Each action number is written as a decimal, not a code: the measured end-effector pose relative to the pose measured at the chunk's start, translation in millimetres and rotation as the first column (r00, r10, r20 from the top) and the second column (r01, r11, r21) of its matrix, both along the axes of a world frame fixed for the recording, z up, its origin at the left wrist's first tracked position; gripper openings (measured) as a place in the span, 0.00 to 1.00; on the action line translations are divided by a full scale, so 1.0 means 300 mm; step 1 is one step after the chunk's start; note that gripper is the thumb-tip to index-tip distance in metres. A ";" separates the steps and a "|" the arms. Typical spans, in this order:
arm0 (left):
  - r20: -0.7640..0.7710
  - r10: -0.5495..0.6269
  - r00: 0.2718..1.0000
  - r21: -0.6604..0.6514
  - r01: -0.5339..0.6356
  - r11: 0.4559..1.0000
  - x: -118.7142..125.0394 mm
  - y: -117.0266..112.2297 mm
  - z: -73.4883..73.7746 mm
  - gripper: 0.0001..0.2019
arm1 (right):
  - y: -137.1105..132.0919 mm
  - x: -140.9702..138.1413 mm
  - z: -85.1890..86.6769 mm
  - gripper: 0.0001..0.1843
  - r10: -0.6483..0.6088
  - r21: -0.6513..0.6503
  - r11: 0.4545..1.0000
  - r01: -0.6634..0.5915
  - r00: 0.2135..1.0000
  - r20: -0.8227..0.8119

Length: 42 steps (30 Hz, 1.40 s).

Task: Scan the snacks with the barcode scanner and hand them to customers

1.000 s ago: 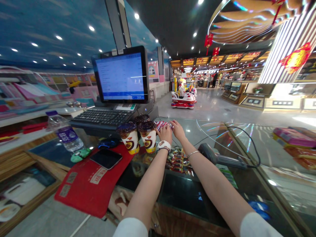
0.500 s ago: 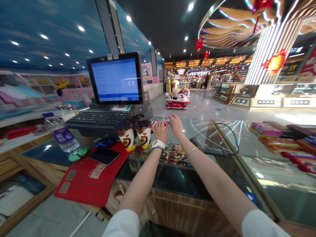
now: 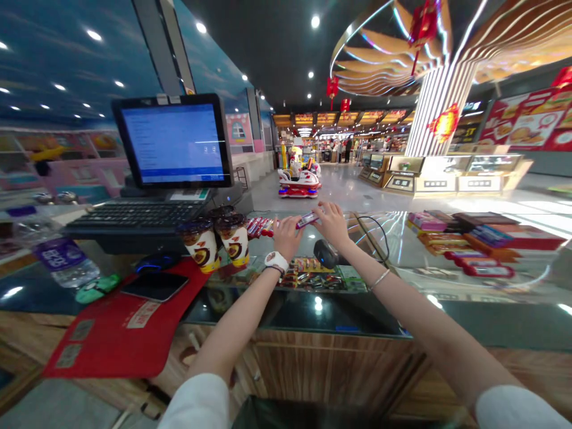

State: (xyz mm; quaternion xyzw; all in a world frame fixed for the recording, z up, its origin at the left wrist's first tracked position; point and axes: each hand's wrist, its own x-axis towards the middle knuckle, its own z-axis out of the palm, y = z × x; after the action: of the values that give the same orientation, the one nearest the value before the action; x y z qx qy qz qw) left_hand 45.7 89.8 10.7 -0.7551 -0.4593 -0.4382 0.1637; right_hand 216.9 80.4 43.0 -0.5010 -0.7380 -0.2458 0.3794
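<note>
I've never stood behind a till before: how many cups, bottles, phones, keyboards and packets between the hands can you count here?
Lidded cups: 3, one mostly hidden
Bottle: 1
Phone: 1
Keyboard: 1
Wrapped packet between left hand and right hand: 1
Total: 7

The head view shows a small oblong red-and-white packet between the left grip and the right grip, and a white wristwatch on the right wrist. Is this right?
Not fully. The head view shows the white wristwatch on the left wrist, not the right. The packet is indeed between the left grip and the right grip.
</note>
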 end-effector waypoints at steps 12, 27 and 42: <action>-0.157 -0.178 0.971 0.011 0.182 0.983 0.050 -0.042 0.034 0.15 | -0.138 0.202 -0.074 0.15 0.097 0.001 0.995 -0.098 0.993 0.064; -0.173 -0.217 0.961 -0.027 0.216 0.976 0.186 0.012 0.056 0.12 | -0.103 0.324 -0.111 0.14 -0.009 -0.030 1.000 0.007 0.997 -0.076; -0.153 -0.210 0.966 -0.044 0.206 0.978 0.150 0.017 0.016 0.11 | -0.113 0.309 -0.124 0.18 0.034 0.005 0.999 -0.033 0.993 -0.110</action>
State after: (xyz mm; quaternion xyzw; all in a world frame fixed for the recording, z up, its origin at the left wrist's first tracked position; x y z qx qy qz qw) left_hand 90.8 95.0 15.6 -0.8335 -0.3694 -0.3856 0.1419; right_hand 309.5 46.7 5.9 -0.5006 -0.7239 -0.2127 0.4244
